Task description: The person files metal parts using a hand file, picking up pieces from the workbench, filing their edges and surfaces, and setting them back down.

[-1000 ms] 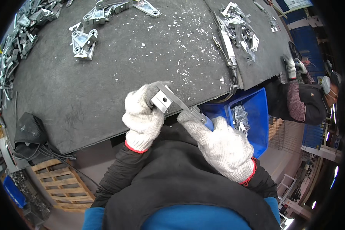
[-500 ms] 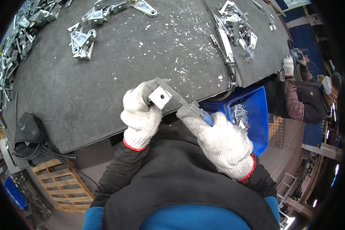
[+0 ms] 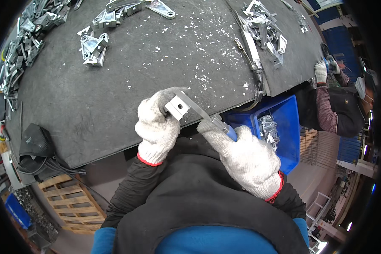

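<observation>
My left hand (image 3: pixel 157 122), in a white knit glove with a red cuff, is closed around a silver metal bracket (image 3: pixel 177 107) just above the table's near edge. A block-shaped end with a round hole sticks out past the fingers; the glove hides the rest. In my right hand (image 3: pixel 249 158), gloved the same way, is a blue-handled tool with a flat metal blade (image 3: pixel 198 109). Its blade reaches left and lies against or close to the bracket's far side; I cannot tell if they touch. The right fingers wrap the blue handle (image 3: pixel 231 133).
White flakes are scattered over the dark table (image 3: pixel 156 63). Metal brackets (image 3: pixel 93 48) lie on it in heaps, left, back and right. A long air-tool-like bar (image 3: pixel 252 50) lies right. A blue bin (image 3: pixel 288 139) with parts stands below the edge. A co-worker (image 3: pixel 340 106) works at far right.
The blade has shifted slightly along the bracket, its tip now more covered by the left fingers. The whole view has moved slightly; both grips are the same.
</observation>
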### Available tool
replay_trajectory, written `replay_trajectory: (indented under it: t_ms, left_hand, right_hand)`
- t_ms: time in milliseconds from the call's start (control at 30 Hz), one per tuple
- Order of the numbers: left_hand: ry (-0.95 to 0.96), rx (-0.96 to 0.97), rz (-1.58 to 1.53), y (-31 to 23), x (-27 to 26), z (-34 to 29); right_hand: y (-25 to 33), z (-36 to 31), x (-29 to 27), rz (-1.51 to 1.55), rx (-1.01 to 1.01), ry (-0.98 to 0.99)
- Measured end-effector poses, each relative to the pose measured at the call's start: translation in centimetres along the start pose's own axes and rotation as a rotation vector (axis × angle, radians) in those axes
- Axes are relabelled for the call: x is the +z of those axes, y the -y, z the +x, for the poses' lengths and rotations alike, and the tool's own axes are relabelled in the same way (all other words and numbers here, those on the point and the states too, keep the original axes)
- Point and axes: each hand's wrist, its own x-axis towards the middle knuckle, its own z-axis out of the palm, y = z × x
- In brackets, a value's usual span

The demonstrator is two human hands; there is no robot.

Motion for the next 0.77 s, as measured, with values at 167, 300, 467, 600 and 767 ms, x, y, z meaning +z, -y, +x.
replay_trajectory:
  t_ms: [167,300,467,600,767]
  left_hand:
    - [-0.032,0.026,-0.004,0.9,0.0,-0.4]
    - [0.006,0.01,0.012,-0.5,-0.1,0.0]
    - [-0.031,-0.008,-0.034,0.3,0.1,-0.3]
    - [-0.067,0.071,-0.012,0.2,0.4,0.1]
    - [-0.117,0.083,0.006,0.1,0.7,0.2]
  right_hand:
    - [-0.2,-0.4,-0.2,0.051,0.011,-0.01]
    - [-0.2,-0.4,-0.5,0.027,-0.024,0.031]
    - [-0.5,-0.7,-0.1,0.025,-0.071,0.032]
    - [-0.3,-0.6,0.1,0.047,-0.058,-0.006]
    - [-0.5,-0.4,0.5,0.139,-0.044,-0.009]
